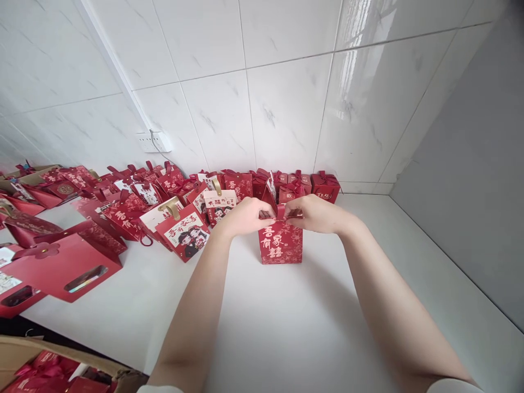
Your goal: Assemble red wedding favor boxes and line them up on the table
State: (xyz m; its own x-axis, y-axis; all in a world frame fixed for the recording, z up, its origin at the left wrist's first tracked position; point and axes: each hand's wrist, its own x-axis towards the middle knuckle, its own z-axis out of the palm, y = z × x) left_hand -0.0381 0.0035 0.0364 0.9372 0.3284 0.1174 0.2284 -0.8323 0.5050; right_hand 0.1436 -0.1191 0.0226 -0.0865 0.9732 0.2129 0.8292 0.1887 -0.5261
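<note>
A red gift box (281,245) with pale lettering stands upright on the white table (270,327), its front turned toward me. A dark red ribbon loop (280,210) rises from the middle of its top. My left hand (252,214) pinches the left part of the box's top edge, fingers closed. On the right part of that edge, my right hand (311,214) is closed in a similar pinch. The fingers cover most of the top edge. Just behind the hands are small red boxes with bows (293,188).
Many red gift boxes and bags crowd the table's left side, including a couple-print box (186,233) and a large red bag (67,265). A cardboard carton (61,345) of red packages sits lower left. Behind are a tiled wall (286,109) and a socket (153,142); a grey panel (470,164) stands right.
</note>
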